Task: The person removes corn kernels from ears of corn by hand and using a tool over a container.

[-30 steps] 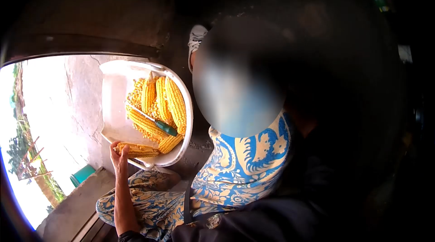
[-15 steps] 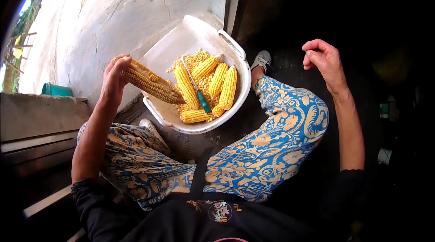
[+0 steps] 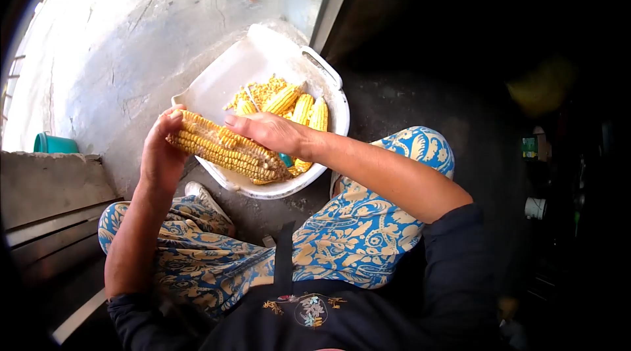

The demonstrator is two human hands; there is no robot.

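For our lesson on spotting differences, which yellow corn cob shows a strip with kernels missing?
The long yellow cob gripped in the left hand, above the white plastic tub: a pale bare strip runs along it, while the cobs inside look full.

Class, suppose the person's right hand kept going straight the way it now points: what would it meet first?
Most likely the corn cob gripped by the left hand. The right hand is already at the cob's upper side; whether they touch yet is hard to judge from this one view.
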